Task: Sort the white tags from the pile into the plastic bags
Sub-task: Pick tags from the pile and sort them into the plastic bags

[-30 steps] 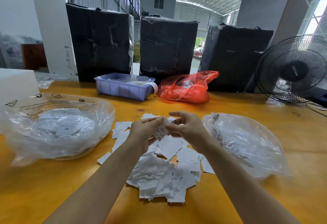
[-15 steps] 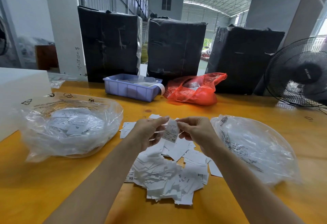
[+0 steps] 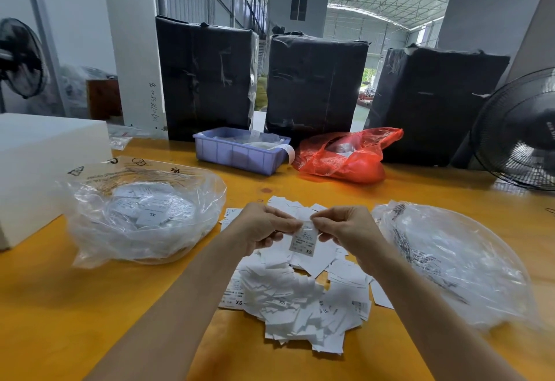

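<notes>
White, the size tag (image 3: 304,240) hangs long axis downward, its top edge pinched between the left hand (image 3: 264,227) and right hand (image 3: 345,229). The left clear bag (image 3: 141,215) and right clear bag (image 3: 450,260) lie about equally near.

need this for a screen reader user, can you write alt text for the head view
Both hands, left hand and right hand, pinch one white tag printed XS above a pile of white tags on a yellow table. A clear plastic bag with tags sits left, another clear bag right.
</notes>
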`<state>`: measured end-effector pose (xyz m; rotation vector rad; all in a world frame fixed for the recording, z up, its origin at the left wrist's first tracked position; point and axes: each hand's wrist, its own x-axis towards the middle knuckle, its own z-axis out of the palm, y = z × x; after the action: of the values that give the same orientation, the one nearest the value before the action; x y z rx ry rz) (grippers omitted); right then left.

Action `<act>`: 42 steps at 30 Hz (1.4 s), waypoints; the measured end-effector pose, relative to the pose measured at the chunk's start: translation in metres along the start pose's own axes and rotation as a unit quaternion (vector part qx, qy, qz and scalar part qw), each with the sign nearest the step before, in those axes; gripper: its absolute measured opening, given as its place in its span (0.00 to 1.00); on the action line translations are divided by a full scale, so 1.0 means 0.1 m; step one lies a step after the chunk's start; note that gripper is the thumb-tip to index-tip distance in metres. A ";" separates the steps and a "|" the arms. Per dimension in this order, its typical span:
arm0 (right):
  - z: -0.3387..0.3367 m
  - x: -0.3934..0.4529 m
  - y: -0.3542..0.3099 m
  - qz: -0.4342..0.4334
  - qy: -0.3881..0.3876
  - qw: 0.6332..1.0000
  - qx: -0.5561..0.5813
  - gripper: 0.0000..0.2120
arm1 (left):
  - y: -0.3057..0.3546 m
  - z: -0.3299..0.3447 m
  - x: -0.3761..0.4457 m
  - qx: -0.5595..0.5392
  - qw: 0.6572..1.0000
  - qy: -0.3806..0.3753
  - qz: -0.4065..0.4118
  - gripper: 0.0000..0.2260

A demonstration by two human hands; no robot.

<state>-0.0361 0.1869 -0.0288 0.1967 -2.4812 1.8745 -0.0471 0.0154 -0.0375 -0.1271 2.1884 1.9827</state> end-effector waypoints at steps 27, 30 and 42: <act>-1.60 0.08 0.53 0.171 0.122 0.851 -0.481 0.18 | 0.10 -0.56 0.01 0.307 0.858 0.375 0.171 0.20; -1.66 0.10 0.56 0.151 0.161 0.867 -0.447 0.09 | 0.10 -0.36 0.05 0.339 0.861 0.316 0.211 0.18; -1.61 0.15 0.62 0.094 0.137 0.907 -0.388 0.10 | -0.20 0.05 0.10 0.364 0.881 0.125 0.276 0.10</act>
<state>-0.0674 0.3566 -0.0423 -0.3116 -2.8546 0.7321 -0.0530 0.0191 -0.0590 0.4127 3.2593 1.2111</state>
